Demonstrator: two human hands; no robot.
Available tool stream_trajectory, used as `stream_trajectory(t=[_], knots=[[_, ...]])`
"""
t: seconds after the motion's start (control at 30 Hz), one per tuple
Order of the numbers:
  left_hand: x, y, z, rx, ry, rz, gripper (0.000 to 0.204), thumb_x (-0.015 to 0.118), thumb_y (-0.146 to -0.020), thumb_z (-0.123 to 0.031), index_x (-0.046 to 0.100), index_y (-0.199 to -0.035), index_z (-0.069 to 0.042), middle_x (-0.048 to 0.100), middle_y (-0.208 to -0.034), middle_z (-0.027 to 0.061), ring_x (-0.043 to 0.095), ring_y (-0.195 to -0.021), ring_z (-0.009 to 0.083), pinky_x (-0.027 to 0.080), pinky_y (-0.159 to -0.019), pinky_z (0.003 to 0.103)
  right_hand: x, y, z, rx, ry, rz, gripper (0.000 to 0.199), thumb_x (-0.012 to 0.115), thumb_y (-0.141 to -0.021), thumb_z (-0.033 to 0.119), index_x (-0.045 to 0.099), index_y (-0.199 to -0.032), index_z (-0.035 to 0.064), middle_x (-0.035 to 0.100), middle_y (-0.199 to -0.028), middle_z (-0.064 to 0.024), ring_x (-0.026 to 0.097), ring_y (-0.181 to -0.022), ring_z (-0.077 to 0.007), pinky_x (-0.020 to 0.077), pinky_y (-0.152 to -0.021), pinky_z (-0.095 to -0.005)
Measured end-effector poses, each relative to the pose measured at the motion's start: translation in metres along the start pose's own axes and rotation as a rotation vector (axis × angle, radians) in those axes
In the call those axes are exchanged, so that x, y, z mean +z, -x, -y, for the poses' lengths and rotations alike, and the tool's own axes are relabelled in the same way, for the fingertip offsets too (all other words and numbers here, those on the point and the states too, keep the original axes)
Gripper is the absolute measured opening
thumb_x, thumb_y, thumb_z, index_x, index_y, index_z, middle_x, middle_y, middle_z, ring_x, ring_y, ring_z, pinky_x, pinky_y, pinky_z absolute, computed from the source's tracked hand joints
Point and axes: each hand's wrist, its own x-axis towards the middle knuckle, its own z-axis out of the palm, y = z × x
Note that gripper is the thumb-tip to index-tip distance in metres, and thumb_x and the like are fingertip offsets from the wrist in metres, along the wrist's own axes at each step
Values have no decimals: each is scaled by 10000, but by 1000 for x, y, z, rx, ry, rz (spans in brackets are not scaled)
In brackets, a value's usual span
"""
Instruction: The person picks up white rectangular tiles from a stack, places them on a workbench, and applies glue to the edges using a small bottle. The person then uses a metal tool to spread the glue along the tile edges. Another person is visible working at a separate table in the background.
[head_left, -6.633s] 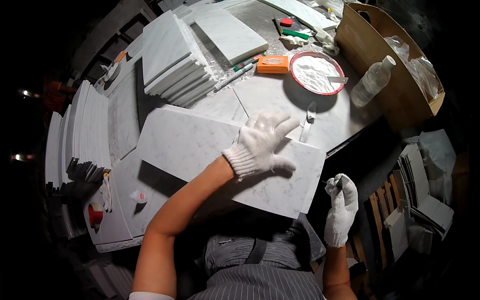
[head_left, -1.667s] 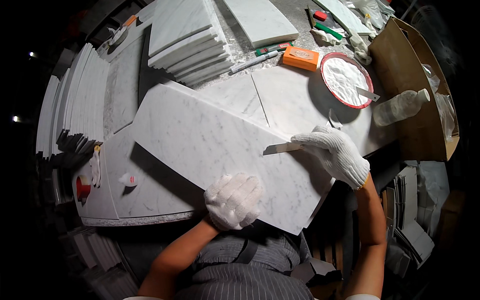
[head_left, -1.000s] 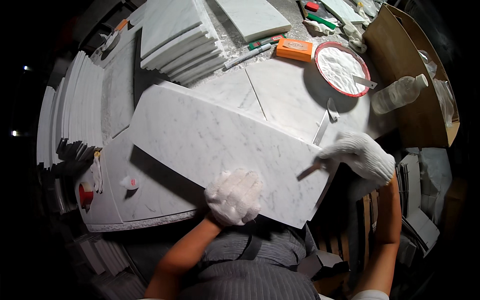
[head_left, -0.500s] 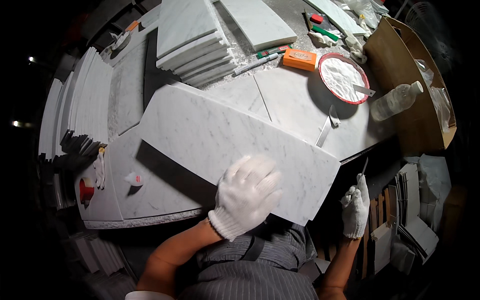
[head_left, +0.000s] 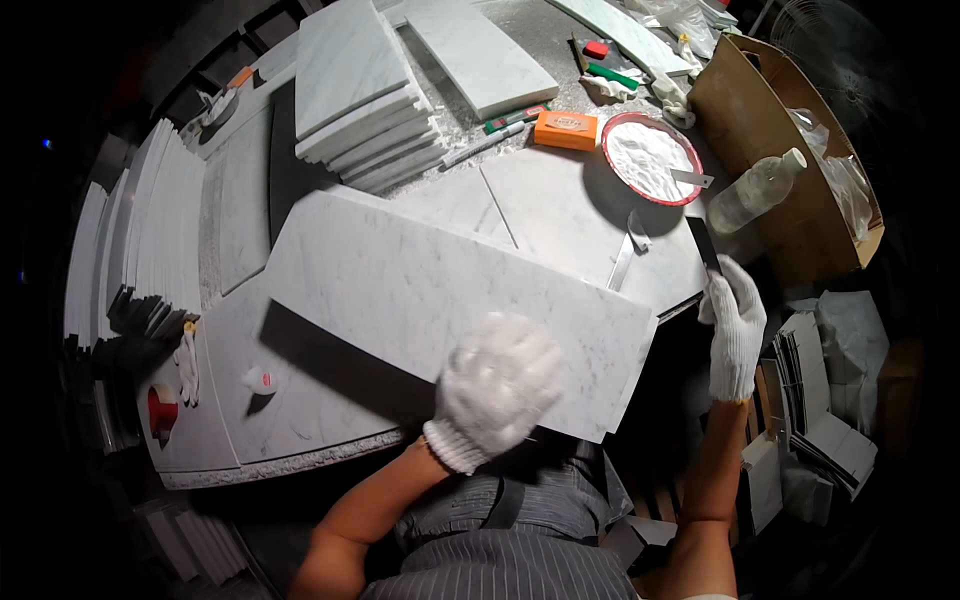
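Observation:
A long white marble slab [head_left: 400,290] lies tilted across the stone worktop [head_left: 560,210], its near edge toward me. My left hand [head_left: 497,388], in a white knit glove, rests closed on the slab's near edge by its right end. My right hand [head_left: 733,320], also gloved, is raised off the slab's right corner and grips a thin dark flat blade [head_left: 702,243] that points up toward the worktop's edge. A second metal scraper [head_left: 625,252] lies loose on the worktop just beyond the slab.
A red-rimmed bowl of white paste [head_left: 650,160] holds a spatula. An orange box [head_left: 565,130], markers, a plastic bottle [head_left: 752,192] and a cardboard box [head_left: 800,160] sit at the right. Stacked marble tiles [head_left: 365,95] stand behind; more tiles [head_left: 130,240] lean left.
My right hand has risen from below the table's edge to beside the slab's right corner, still holding the blade. My left hand stays on the slab's near edge, fingers now curled.

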Motion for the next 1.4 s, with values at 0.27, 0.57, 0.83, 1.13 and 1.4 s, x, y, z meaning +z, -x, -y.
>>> stream_trajectory(t=[0.27,0.57,0.83,1.13,1.4], knots=[[0,10,11,-21,-123,-122,229,608,-887,-235,666,-1040,-74,664,-1036,72,616,-990,276,450,-932,442,24,-88,-20,-220,270,64,255,645,-899,110,668,-1128,0,693,-898,-50,591,-714,-87,480,-671,-234],[3,15,15,-10,-117,-101,255,670,-835,-229,667,-1041,-80,669,-1057,61,616,-1029,243,447,-948,436,46,-110,-31,-371,563,76,249,648,-860,173,700,-1066,41,705,-1031,-137,682,-945,-249,507,-837,-312],[3,16,16,-17,-123,-83,259,676,-829,-239,671,-1040,-90,669,-1074,61,615,-1045,241,445,-951,438,52,-120,-44,-119,348,108,272,648,-857,152,697,-1084,10,692,-873,-68,619,-695,-120,479,-652,-258],[4,18,17,-25,-114,-78,275,688,-816,-236,671,-1047,-87,667,-1085,64,610,-1060,249,443,-953,435,50,-123,-52,-78,192,123,279,656,-872,128,676,-1106,-22,613,-730,-5,519,-582,-59,402,-521,-216],[3,11,14,-3,-117,-123,192,613,-867,-200,662,-1010,-81,665,-997,65,633,-952,264,477,-881,430,42,-88,-26,20,38,81,299,653,-876,159,680,-1106,-31,647,-784,-28,542,-609,-72,419,-546,-217]])
